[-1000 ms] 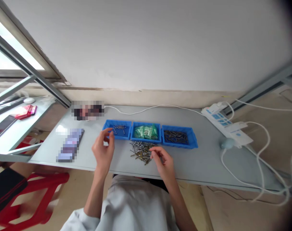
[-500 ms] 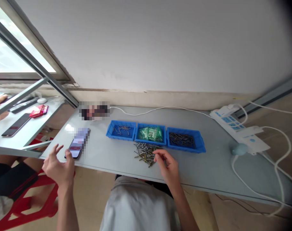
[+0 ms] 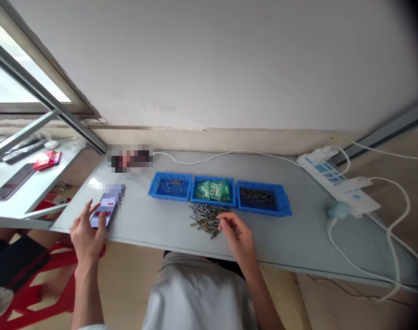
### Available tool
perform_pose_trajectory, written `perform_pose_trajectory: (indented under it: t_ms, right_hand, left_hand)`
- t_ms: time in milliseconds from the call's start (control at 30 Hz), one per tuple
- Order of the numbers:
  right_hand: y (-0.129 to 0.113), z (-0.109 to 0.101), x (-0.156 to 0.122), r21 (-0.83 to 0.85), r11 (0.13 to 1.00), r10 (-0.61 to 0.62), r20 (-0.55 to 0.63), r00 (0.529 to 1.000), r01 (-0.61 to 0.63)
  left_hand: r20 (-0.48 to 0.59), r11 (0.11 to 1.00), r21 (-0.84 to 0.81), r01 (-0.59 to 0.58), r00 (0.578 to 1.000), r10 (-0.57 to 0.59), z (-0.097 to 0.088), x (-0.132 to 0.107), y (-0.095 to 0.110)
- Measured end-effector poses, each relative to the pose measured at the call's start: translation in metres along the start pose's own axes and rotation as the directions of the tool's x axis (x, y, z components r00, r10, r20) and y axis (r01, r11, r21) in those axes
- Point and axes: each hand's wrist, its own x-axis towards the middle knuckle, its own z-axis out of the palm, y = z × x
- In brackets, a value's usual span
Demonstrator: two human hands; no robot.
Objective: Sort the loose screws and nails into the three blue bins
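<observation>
At the table's front left, my left hand (image 3: 86,236) is open, thumb and fingers spread over the near end of a phone (image 3: 108,201) with a lit screen. I cannot tell whether it touches the glass. My right hand (image 3: 239,236) is at the right edge of a loose pile of screws (image 3: 204,217), silver and some brass-coloured. Its thumb and index finger are pinched together; whatever may be between them is too small to make out. Right behind the pile stand three blue bins: one with a few screws (image 3: 170,184), one with green-and-white packets (image 3: 214,190), one with dark screws (image 3: 259,198).
A white power strip (image 3: 339,183) with plugs and looping cables takes up the table's right end. One white cable (image 3: 195,162) runs along the wall to a blurred-out item (image 3: 131,160). On the left, beyond a metal frame (image 3: 40,128), a person sits at another table.
My left hand has shifted slightly right, closer over the phone. My right hand stays pinched beside the pile. The whole view has moved a little.
</observation>
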Motion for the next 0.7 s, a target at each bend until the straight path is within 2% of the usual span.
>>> perform_pose_trajectory:
  t_ms: [100, 267, 467, 600, 700]
  right_hand:
    - [-0.002, 0.000, 0.000, 0.002, 1.000, -0.007, -0.004, 1.000, 0.007]
    - [-0.002, 0.001, 0.000, 0.000, 1.000, 0.009, -0.007, 1.000, -0.009]
    - [0.001, 0.000, 0.001, 0.008, 1.000, 0.002, -0.009, 1.000, -0.002]
    - [0.000, -0.001, 0.001, 0.003, 1.000, 0.000, -0.008, 1.000, 0.000]
    - [-0.001, 0.001, 0.001, -0.030, 1.000, -0.006, -0.012, 1.000, 0.006]
  left_hand:
    - [0.013, 0.997, 0.050, -0.064, 0.998, 0.063, 0.002, 0.000, -0.004]
    - [-0.064, 0.998, 0.041, -0.039, 0.997, 0.041, 0.007, -0.002, -0.009]
    - [-0.140, 0.998, 0.009, -0.062, 0.988, 0.062, 0.009, -0.002, 0.003]
    - [-0.248, 0.996, 0.008, -0.090, 0.965, 0.089, 0.011, -0.004, 0.010]
    - [-0.313, 0.997, -0.071, -0.026, 0.950, 0.003, 0.013, -0.018, 0.028]
